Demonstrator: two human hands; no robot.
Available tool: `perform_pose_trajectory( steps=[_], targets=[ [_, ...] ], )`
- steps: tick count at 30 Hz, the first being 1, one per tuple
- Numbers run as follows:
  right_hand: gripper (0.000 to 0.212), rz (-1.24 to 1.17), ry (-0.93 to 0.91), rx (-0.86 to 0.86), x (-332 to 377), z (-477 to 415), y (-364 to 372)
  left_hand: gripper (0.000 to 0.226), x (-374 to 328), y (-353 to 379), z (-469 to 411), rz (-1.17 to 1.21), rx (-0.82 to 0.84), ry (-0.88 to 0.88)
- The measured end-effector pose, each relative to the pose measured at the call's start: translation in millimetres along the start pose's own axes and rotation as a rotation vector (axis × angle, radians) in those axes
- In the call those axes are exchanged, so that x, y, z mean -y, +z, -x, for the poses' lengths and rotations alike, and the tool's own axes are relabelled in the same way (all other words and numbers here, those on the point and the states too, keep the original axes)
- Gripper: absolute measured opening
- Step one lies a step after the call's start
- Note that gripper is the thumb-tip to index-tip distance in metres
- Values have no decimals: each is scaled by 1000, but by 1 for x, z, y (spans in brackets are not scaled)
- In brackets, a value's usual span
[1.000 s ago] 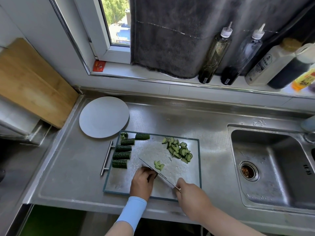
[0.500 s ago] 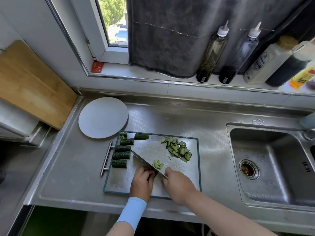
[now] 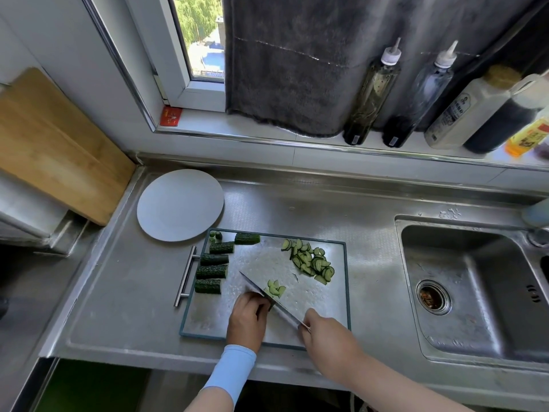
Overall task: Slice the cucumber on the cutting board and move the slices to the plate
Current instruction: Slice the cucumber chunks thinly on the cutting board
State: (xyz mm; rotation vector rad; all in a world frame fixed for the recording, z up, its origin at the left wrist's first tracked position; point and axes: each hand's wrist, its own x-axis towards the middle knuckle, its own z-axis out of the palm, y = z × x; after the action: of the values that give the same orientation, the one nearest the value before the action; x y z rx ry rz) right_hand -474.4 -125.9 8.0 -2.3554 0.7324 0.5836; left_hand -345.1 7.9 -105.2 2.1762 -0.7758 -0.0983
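The right hand [image 3: 325,333] grips the knife [image 3: 271,300] by its handle. Its blade, tilted with its flat showing half a second ago, has come back down edge-on against the curled left hand [image 3: 248,318], which pins a cucumber piece [image 3: 269,305] almost hidden beneath it, so slicing goes on. Fresh slices [image 3: 274,288] lie just beyond the blade, a bigger heap [image 3: 310,261] sits far right on the cutting board [image 3: 346,292], and uncut chunks [image 3: 212,273] line its left, between the work and the plate [image 3: 179,205], which holds nothing yet on the bench [image 3: 124,292].
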Motion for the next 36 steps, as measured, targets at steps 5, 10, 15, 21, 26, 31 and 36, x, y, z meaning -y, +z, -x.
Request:
perform_pose_trajectory(
  steps=[5, 10, 15, 21, 26, 31, 36],
  targets=[
    [18, -29, -4, 18, 11, -20, 2, 19, -1, 0, 1, -4, 10, -7],
    [21, -24, -14, 27, 18, -35, 1, 17, -4, -2, 2, -53, -6, 45],
    [21, -35, -12, 20, 16, -30, 0, 14, -2, 0, 2, -34, -12, -1],
    [19, -29, -18, 8, 2, -7, -1, 18, -3, -1, 1, -19, -13, -21],
    [20, 16, -12, -6, -7, 2, -3, 17, -3, 0, 1, -15, -10, -28],
    [20, -17, -16, 16, -1, -4, 1, 19, -1, 0, 1, -4, -12, -40],
    [20, -39, 10, 21, 12, -26, 7, 8, 0, 0, 3, -21, -28, -7]
  ],
)
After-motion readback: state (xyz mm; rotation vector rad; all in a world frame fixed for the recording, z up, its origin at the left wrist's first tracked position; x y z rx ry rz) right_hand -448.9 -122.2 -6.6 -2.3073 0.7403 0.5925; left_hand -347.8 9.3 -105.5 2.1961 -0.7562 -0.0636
